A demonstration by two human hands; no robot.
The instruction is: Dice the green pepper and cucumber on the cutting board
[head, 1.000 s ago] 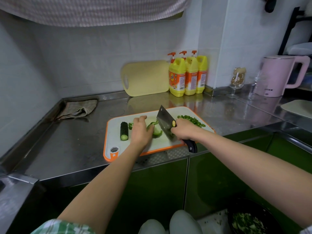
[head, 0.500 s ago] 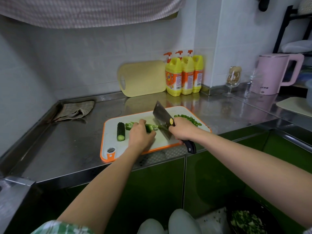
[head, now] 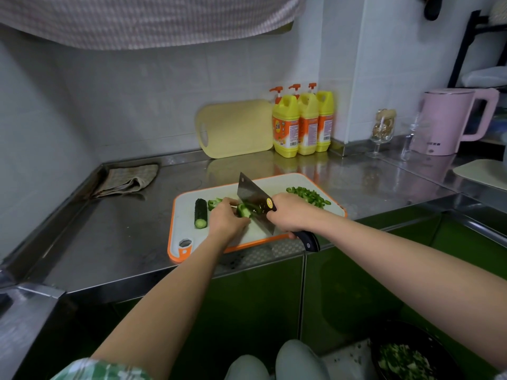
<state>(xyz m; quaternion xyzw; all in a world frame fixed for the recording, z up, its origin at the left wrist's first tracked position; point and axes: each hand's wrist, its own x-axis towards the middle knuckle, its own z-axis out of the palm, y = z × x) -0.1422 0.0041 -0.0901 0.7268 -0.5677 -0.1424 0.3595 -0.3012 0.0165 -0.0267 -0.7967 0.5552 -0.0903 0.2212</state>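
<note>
A white cutting board with an orange rim (head: 189,229) lies at the front edge of the steel counter. My left hand (head: 226,222) holds down a piece of green pepper (head: 243,210) in the board's middle. My right hand (head: 292,215) grips the black handle of a cleaver (head: 253,202), whose blade stands right against the pepper and my left fingers. A short length of cucumber (head: 200,213) lies on the board to the left. More pepper pieces (head: 214,203) show behind my left hand. A pile of diced pepper (head: 308,196) sits at the board's far right.
A folded cloth (head: 126,180) lies at the back left of the counter. A yellow board (head: 237,128) and three yellow bottles (head: 301,124) stand against the wall. A glass (head: 382,130) and pink kettle (head: 450,122) stand right. A dark bin (head: 406,357) holds scraps on the floor.
The cleaver has shifted left and sits closer to my left hand. My left hand has bunched the pepper piece tighter against the blade.
</note>
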